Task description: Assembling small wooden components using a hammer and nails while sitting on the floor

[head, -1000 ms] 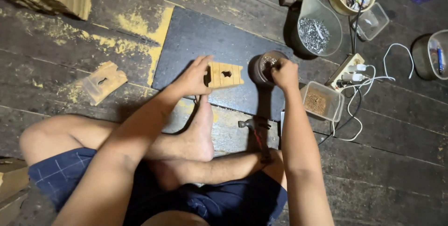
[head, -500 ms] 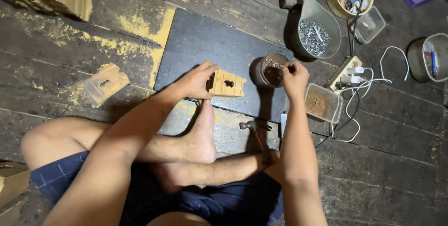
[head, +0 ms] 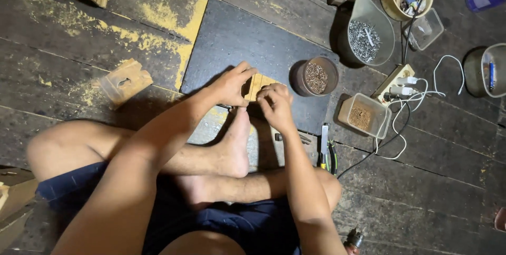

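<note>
Dark wooden floor planks (head: pixel 79 55) with yellow sawdust stains fill the view, and a black mat (head: pixel 237 39) lies on them. I see the person sitting cross-legged, one bare foot (head: pixel 234 147) at the near edge of the mat. Both hands meet over a small wooden block (head: pixel 256 84) on the mat. My left hand (head: pixel 229 84) pinches the block at its left side, fingers curled. My right hand (head: pixel 275 106) is pressed on the block's near right part, fingers bent together; I cannot tell if it pinches something small. Just right of the block stands a round brown tin (head: pixel 315 76) with small nails. A similar wooden piece (head: pixel 125 81) lies well apart at the left. Pliers (head: pixel 328 152) lie near the right knee.
</note>
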